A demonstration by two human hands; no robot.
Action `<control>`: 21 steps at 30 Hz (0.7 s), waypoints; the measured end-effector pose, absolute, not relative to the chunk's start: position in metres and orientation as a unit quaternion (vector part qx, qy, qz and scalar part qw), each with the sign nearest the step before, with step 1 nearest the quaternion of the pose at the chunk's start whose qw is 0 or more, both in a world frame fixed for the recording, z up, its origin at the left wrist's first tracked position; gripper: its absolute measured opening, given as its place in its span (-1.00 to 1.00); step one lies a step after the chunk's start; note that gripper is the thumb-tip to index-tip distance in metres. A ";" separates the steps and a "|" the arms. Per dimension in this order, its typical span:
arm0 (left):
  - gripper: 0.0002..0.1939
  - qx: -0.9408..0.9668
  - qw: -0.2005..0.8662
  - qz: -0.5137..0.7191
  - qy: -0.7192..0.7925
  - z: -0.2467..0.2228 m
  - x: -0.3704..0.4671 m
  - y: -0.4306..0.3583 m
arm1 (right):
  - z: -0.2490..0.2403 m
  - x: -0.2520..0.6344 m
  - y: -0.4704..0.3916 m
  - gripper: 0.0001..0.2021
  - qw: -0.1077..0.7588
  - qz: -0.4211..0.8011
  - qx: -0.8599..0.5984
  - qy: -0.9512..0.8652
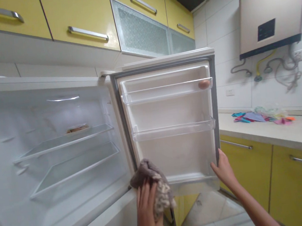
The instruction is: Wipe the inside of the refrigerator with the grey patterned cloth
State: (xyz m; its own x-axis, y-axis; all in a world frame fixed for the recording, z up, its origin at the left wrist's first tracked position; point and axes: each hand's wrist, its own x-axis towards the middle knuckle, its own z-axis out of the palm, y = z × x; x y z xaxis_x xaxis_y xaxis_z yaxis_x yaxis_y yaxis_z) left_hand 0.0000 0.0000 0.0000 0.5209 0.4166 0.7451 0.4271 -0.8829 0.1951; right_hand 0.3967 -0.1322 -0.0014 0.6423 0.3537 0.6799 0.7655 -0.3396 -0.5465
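Observation:
My left hand point(147, 199) is closed on a grey-brown cloth point(162, 192) with a patterned part hanging down, near the lower hinge-side corner of the fridge door. My right hand point(223, 166) grips the outer edge of the open fridge door point(170, 114), its thumb on the inner side. The door has clear shelves; a brown egg-like item point(204, 84) lies at the right end of the top one. Left of the door, the lit fridge interior point(3, 125) shows two glass shelves point(75, 166), with a small package point(77, 128) on the upper one.
Yellow wall cabinets point(81, 16) hang above the fridge. To the right, a counter point(263, 130) carries colourful cloths or bags point(254, 117) over yellow cabinets. A water heater point(268, 14) with hoses is on the tiled wall. Below the door, floor tiles and another yellow panel point(185, 208) show.

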 end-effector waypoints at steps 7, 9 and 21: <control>0.09 -0.925 0.185 -0.258 -0.207 -0.035 0.050 -0.013 | -0.012 0.383 -0.133 -0.34 0.394 -0.310 -0.798 -0.334; 0.12 -0.932 0.167 -0.243 -0.208 -0.037 0.049 -0.014 | -0.013 0.379 -0.134 -0.37 0.386 -0.332 -0.794 -0.333; -0.03 -0.926 0.126 -0.231 -0.272 0.027 0.088 -0.003 | -0.017 0.357 -0.138 -0.72 0.450 -0.234 -0.748 -0.428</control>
